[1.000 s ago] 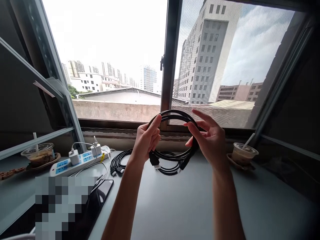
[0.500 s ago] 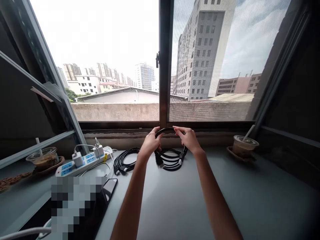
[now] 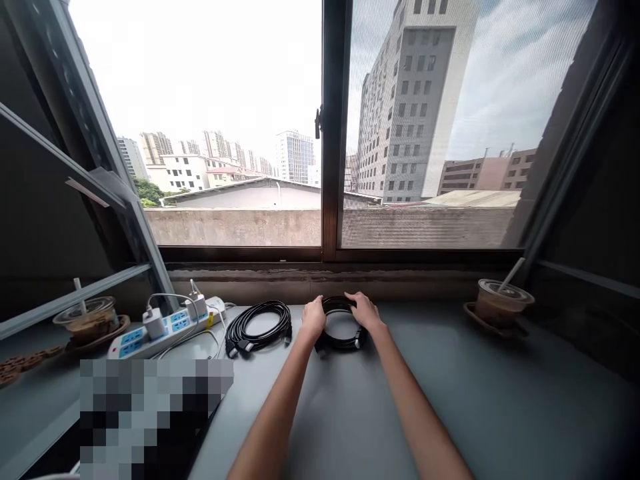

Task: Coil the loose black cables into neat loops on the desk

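On the surface (image 3: 500, 400), my left hand (image 3: 313, 318) and right hand (image 3: 366, 312) hold the right coil (image 3: 341, 345). Uneven release, I judge, could spread it.

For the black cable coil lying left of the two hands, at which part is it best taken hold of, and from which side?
Probably the far arc of the coil, pinched from above through its open middle. The coil lies flat, plugs stick out at its near edge, and the power strip lies to its left.
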The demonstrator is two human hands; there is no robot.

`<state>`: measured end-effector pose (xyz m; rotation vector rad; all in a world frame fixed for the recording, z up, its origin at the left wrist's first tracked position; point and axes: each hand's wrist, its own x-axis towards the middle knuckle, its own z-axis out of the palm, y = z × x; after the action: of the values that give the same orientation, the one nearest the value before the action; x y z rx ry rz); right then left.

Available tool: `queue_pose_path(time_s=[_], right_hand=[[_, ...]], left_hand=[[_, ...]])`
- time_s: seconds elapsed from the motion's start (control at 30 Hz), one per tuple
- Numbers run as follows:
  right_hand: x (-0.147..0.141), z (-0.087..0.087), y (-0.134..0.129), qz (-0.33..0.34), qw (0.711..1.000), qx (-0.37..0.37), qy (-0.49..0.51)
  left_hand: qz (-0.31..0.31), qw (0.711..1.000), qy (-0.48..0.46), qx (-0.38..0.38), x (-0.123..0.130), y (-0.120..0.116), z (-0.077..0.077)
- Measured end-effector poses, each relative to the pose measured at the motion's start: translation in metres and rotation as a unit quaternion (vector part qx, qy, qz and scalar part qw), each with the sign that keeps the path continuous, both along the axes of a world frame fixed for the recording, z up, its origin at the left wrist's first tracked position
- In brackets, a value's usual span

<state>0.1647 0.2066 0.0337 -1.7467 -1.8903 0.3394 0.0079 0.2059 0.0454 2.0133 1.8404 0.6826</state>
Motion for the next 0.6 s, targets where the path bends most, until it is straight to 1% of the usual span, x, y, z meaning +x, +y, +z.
queue_pose_path(time_s=[0.07, 0.13, 0.3, 0.4, 0.47, 0.5, 0.53, 0.6], right_hand=[[-0.002, -0.008, 0.002, -0.013, 1.0, -0.011, -0.016], [-0.003, -0.011, 0.004, -0.02, 0.999, -0.013, -0.028], [-0.005, -0.014, 0.006, -0.034, 0.998, 0.015, -0.044], [-0.004, -0.014, 0.003, -0.049, 0.998, 0.031, -0.038], [0.0, -0.008, 0.0, -0.055, 0.997, 0.055, -0.024], [0.003, -0.001, -0.002, -0.055, 0.996, 0.073, -0.015], [0.005, 0.008, -0.003, -0.053, 0.994, 0.096, -0.004], [0.009, 0.031, -0.008, -0.04, 0.987, 0.154, 0.024]], left_hand=[[0.007, 1.0, 0.028, -0.002, 0.003, 0.001, -0.009], [0.014, 0.999, 0.051, -0.003, 0.005, 0.001, -0.014], [0.031, 0.995, 0.095, 0.009, 0.007, -0.002, -0.013], [0.033, 0.994, 0.104, 0.018, 0.007, -0.007, -0.008], [0.03, 0.994, 0.096, 0.033, 0.009, -0.013, 0.002], [0.027, 0.995, 0.089, 0.047, 0.01, -0.018, 0.011], [0.024, 0.994, 0.08, 0.065, 0.011, -0.024, 0.021], [0.011, 0.992, 0.058, 0.114, 0.013, -0.042, 0.049]])
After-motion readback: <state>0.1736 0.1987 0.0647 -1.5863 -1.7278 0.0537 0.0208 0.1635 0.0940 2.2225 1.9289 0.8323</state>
